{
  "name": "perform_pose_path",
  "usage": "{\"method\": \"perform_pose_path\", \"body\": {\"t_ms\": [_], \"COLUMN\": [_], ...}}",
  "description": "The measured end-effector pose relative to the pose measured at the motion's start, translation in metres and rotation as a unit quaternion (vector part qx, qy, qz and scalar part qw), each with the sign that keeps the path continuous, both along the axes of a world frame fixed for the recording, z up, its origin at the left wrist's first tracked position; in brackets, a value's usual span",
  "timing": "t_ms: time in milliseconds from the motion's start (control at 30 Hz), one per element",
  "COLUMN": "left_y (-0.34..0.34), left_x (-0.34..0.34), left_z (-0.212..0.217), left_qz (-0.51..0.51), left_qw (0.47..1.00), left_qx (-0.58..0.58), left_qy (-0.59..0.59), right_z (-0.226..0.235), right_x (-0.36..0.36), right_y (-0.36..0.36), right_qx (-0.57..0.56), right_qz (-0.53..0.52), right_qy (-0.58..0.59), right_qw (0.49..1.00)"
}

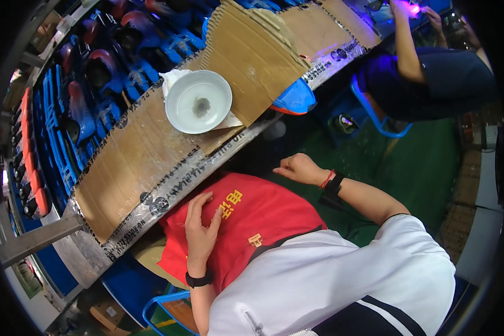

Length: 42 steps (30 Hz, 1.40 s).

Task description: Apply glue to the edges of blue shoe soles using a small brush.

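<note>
My left hand [200, 231] hovers over the red apron [263, 210] on my lap, fingers apart and holding nothing. Further right, my right hand [301, 168] is in the air beyond the apron's edge, its fingers curled in loosely with nothing visible in them. Both wrists wear black bands. A round pale bowl [179, 112] of cloudy liquid stands on the cardboard-covered bench ahead of my hands. Its bottom shows a dark grey patch. Some white paper or cloth [168, 81] sticks out from beneath the bowl.
A raised cardboard flap [257, 61] stands right of the bowl, with a blue, orange-edged piece [297, 98] under it. Blue racks [56, 123] carrying red, blue and black parts line the far left. At upper right another person [425, 78] works near purple light, by a blue-framed stool [375, 115].
</note>
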<state>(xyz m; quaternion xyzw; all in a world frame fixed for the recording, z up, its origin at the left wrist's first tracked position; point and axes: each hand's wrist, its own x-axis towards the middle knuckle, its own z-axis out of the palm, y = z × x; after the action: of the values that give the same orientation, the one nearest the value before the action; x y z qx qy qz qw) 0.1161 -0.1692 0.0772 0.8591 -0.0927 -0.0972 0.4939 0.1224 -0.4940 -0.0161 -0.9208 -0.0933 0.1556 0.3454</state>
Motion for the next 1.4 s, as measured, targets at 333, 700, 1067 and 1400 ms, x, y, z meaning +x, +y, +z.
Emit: {"method": "perform_pose_path", "body": {"t_ms": [333, 700, 1067, 1400], "left_y": [0.006, 0.004, 0.018, 0.016], "left_x": [-0.008, -0.007, -0.006, -0.006], "left_z": [-0.013, -0.018, -0.054, -0.049], "left_qz": [0.056, 0.056, 0.142, 0.149], "left_qw": [0.996, 0.997, 0.946, 0.942], "left_qx": [-0.071, -0.053, -0.275, -0.288], "left_qy": [0.015, -0.009, 0.096, 0.084], "right_z": [0.066, 0.088, 0.082, 0.086], "right_x": [0.028, 0.032, 0.026, 0.024], "right_y": [0.060, 0.086, 0.089, 0.090], "right_qx": [0.079, 0.119, 0.099, 0.097], "right_qz": [0.165, 0.256, 0.275, 0.280], "right_qy": [-0.198, -0.255, -0.227, -0.240], "right_qw": [0.963, 0.925, 0.929, 0.925]}}
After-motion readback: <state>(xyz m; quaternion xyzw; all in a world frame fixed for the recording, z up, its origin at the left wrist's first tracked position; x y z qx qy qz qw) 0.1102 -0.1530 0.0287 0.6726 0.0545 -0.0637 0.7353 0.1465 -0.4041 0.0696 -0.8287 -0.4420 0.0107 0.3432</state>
